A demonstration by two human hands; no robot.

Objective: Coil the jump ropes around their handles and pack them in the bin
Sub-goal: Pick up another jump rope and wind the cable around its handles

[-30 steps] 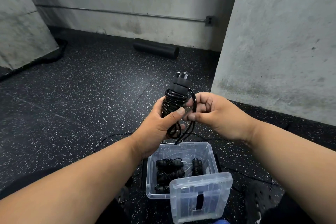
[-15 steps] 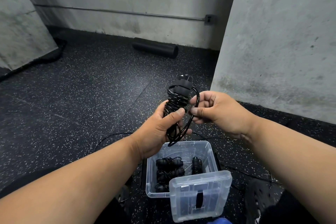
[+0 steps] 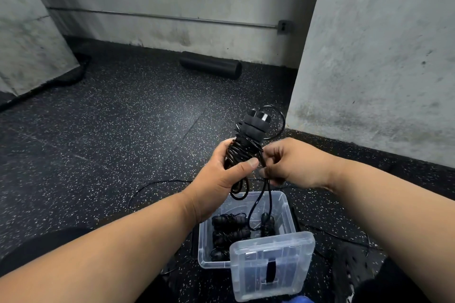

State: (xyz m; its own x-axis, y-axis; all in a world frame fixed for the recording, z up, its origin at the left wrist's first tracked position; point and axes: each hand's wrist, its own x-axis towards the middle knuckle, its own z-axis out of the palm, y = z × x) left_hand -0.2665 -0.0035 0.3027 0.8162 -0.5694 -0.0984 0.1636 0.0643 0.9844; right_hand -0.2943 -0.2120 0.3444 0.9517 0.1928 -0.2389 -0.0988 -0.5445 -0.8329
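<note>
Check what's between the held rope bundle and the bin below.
Only a hanging rope loop from the bundle, dangling over the clear bin; head view.

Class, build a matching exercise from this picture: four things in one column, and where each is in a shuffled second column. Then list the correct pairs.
Things
1. jump rope
2. lid
3. foam roller
4. coiled ropes

Places
A. on the floor by the far wall
B. inside the bin
C. in the left hand
D. propped on the bin's near edge

Pairs: 1-C, 2-D, 3-A, 4-B
</note>
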